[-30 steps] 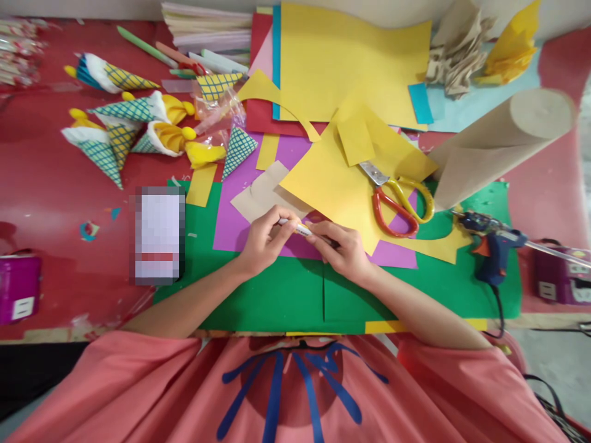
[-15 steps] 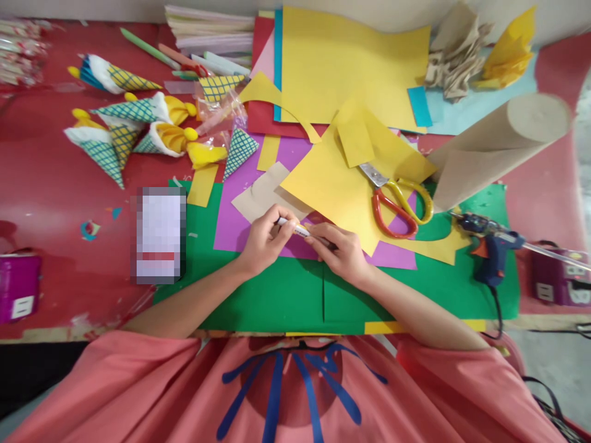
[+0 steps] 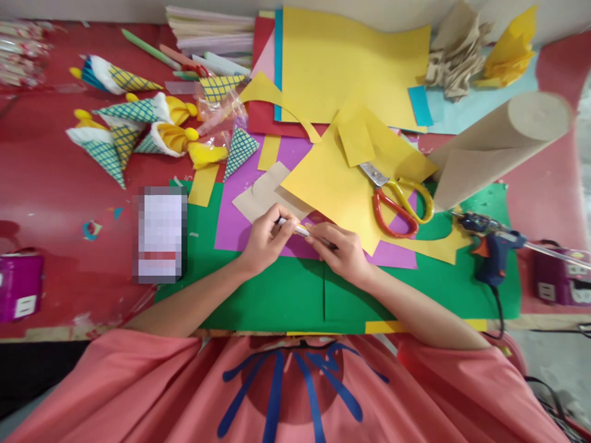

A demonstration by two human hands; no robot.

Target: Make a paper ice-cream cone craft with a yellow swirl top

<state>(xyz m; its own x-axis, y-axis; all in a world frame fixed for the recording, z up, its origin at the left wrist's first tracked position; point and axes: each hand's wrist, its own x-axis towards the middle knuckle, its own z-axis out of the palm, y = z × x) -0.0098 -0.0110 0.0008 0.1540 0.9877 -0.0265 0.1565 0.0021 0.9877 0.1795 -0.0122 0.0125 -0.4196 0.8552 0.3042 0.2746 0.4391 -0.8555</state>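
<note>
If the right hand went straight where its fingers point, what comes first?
Past the white pen-like object the right hand holds, probably the left hand at its other end; depth is unclear.

Pen (image 3: 301, 230) partly obsc. by fingers (image 3: 326, 230)

1. Pinching a slim, white, pen-like stick (image 3: 301, 229) between the left hand (image 3: 270, 237) and the right hand (image 3: 340, 247), with curled fingers.
2. Holding it over a purple sheet (image 3: 232, 223) laid partly on a green sheet (image 3: 268, 301).
3. Can see red-and-yellow-handled scissors (image 3: 378, 200) lying across yellow paper (image 3: 330, 181), just beyond the right hand.
4. Can see a blue glue gun (image 3: 494, 255) farther right, near a tan paper roll (image 3: 489, 147).
5. Can spot patterned cones (image 3: 104, 156) at upper left, above a pixelated rectangle (image 3: 159, 231).
</note>
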